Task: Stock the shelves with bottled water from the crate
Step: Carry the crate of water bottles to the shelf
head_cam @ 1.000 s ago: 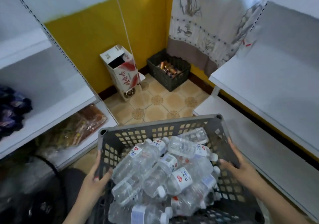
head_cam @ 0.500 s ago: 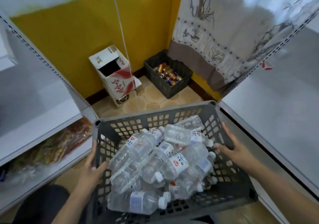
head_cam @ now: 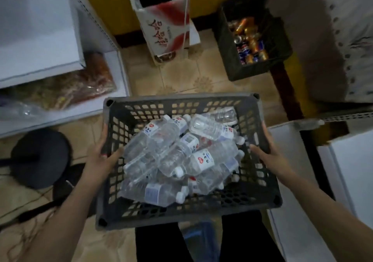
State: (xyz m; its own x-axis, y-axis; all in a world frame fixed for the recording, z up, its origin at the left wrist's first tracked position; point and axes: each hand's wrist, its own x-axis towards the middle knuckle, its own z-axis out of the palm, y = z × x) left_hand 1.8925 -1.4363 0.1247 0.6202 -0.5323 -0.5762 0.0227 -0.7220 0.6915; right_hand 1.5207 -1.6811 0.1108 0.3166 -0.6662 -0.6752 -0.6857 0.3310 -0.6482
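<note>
Head view showed both hands, left (head_cam: 101, 156) and right (head_cam: 268, 156), gripping a grey crate (head_cam: 181, 100) heaped with water bottles (head_cam: 181, 156); a dark crate (head_cam: 228, 56) held cans (head_cam: 250, 41).

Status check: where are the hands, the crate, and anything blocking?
Left hand and right hand grip crate sides. Water bottles heaped inside, none shelved. Carton and can crate ahead on floor.

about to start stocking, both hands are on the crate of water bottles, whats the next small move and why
Probably lower the crate to the tiled floor. The left hand and right hand each grip a side wall, so neither can pick a water bottle. The floor just ahead looks bare, between the left shelf and the right shelf.
</note>
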